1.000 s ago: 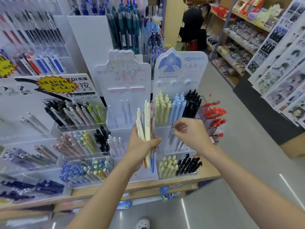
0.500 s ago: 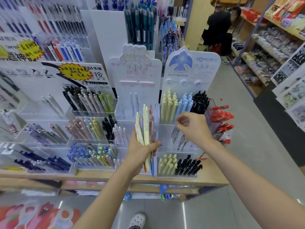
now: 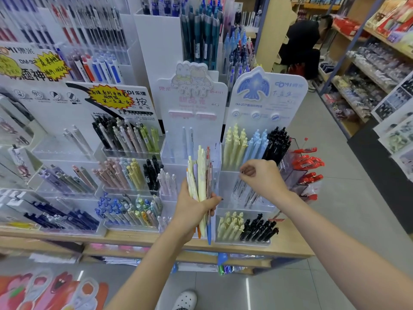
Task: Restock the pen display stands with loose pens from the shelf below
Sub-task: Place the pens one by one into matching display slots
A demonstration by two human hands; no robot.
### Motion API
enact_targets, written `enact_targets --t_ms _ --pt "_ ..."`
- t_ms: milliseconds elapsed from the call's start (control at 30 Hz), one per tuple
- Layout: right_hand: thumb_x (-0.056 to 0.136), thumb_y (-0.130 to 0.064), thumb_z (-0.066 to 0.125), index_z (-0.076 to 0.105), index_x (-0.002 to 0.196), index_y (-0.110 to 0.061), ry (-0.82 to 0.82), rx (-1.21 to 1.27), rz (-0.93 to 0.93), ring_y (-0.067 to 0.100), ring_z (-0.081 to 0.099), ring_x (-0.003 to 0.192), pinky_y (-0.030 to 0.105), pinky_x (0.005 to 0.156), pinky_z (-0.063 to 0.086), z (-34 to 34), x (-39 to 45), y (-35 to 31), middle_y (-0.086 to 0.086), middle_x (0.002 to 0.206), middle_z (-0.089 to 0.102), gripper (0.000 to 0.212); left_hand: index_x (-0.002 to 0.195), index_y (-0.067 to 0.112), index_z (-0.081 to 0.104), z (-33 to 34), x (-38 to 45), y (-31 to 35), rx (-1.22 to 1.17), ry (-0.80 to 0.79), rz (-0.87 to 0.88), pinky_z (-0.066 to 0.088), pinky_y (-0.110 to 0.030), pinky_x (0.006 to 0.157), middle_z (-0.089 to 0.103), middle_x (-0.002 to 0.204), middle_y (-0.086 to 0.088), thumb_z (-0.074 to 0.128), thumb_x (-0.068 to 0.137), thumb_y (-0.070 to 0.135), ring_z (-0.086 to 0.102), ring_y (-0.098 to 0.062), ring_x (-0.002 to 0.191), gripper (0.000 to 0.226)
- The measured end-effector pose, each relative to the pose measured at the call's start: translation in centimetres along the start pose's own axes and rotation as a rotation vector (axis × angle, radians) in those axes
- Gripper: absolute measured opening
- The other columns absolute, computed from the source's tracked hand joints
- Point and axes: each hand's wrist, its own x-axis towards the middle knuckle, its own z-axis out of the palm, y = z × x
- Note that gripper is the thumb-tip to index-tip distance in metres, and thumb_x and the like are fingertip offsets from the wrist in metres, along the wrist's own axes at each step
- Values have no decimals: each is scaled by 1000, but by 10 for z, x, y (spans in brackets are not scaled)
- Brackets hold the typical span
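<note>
My left hand [image 3: 191, 209] grips an upright bundle of pens [image 3: 201, 182], pale yellow, lilac, red-clear and blue, in front of the white stand with cartoon animals [image 3: 192, 104]. My right hand [image 3: 261, 177] hovers with curled fingers over the middle tier of the blue-bird stand [image 3: 266, 101], where a few clear pens [image 3: 244, 191] lie. Whether a pen is pinched in its fingers is not visible. That stand's top tier holds yellow, blue and black pens [image 3: 254, 144]; its bottom tier holds yellow and black pens [image 3: 245, 228].
More clear stands full of pens [image 3: 125, 166] fill the wooden counter [image 3: 290, 247] to the left. Red pens [image 3: 309, 162] hang at the right end. A lower shelf [image 3: 201, 260] holds loose stock. A person in black [image 3: 301, 48] crouches in the aisle behind. My shoe [image 3: 185, 299] is on the floor.
The view has tilted down and drifted left. My right hand rose slightly from the middle tier of the bird stand. My left hand keeps the bundle in the same place.
</note>
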Motion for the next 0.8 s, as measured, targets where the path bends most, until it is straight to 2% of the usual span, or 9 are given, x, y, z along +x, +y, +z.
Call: enact_targets --t_ms 100,233,433,633,733,800 --pt "87 -28 73 76 100 -20 -1 -136 -28 6 58 84 26 77 52 3 0 -1 -6 92 69 16 127 17 47 0 2 0 3 -5 -2 50 -35 58 64 75 -8 77 79 -8 56 -20 59 63" --pt "85 -36 74 76 101 -22 10 -295 -81 19 52 100 31 76 46 9 1 -5 0 97 55 22 125 18 48 0 3 1 5 -14 -1 50 -35 58 64 74 -7 76 79 -9 56 -20 59 61" --pt "87 -37 71 74 105 -23 -35 -361 -46 19 53 98 27 73 41 5 4 -7 -1 96 48 24 124 19 49 2 0 1 10 -35 -1 51 -33 59 64 81 -11 76 80 -9 58 -19 60 59" --pt "89 -36 69 72 111 -23 -45 -360 1 21 57 96 32 77 50 12 1 -8 2 102 51 27 126 20 49 4 -5 4 5 -55 3 52 -32 59 64 79 -10 75 80 -10 57 -18 59 61" --pt "88 -36 69 69 116 -23 -29 -239 -5 17 58 89 30 78 49 6 -3 -14 -2 101 51 30 124 20 49 4 -9 6 -2 -78 9 51 -31 59 63 81 -11 74 81 -10 57 -17 58 58" --pt "90 -33 67 70 111 -23 8 70 30 11 61 79 24 75 50 -3 -9 -27 -7 96 61 23 125 21 49 3 -11 7 -6 -91 12 51 -31 60 64 80 -10 74 82 -10 57 -18 59 58"
